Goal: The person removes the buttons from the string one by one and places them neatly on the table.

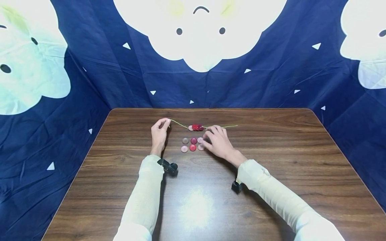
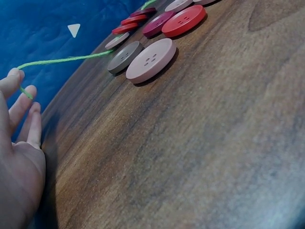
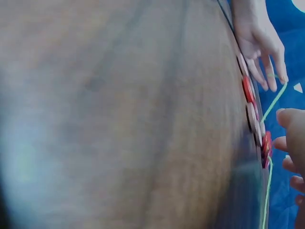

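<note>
The job looked part done. About four strung buttons point(image 1: 197, 127) sat bunched on one green string point(image 1: 180, 124); they overlapped, so I could not be sure how many. Six loose buttons point(image 1: 192, 147) lay on the table point(image 1: 120, 160) at 6 o'clock from the bunch, in two rows: one grey button point(image 1: 185, 141), one dark pink button point(image 1: 193, 141), one red, and three pale pink buttons point(image 1: 184, 149). Those six seemed to be left to do. Of the two hands, the left hand point(image 1: 158, 134), at 10 o'clock from the loose buttons, pinched the string near its end. The right hand point(image 1: 220, 142), at 3 o'clock, had loosely bent fingers and seemed to hold nothing.
</note>
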### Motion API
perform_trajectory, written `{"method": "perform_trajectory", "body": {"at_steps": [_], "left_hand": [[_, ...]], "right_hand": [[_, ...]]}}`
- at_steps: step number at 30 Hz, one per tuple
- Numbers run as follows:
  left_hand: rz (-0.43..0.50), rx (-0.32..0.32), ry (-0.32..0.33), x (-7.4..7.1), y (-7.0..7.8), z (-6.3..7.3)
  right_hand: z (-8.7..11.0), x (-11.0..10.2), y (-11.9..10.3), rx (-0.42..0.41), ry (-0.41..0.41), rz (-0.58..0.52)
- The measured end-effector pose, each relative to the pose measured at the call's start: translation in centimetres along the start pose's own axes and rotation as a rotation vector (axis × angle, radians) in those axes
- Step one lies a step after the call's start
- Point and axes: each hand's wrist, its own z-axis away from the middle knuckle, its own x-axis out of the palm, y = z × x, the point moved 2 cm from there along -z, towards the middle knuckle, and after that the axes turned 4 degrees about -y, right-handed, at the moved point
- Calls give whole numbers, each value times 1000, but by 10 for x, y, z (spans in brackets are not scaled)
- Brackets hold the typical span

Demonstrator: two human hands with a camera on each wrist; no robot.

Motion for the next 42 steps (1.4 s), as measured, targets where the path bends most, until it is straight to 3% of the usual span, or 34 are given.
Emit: {"method": "perform_trajectory", "body": {"at_steps": [15,20,42], "left_hand": [[9,-11,-29,-1,5,1],[-6,2,-12,0,-1,-1],[-20,4,-21,-1,1,0]], "right_hand": [[-29,7,20,174,-51,-85],[-36,13,23,221,-74,-84],[-45,18,16,216,-90,-62]]}}
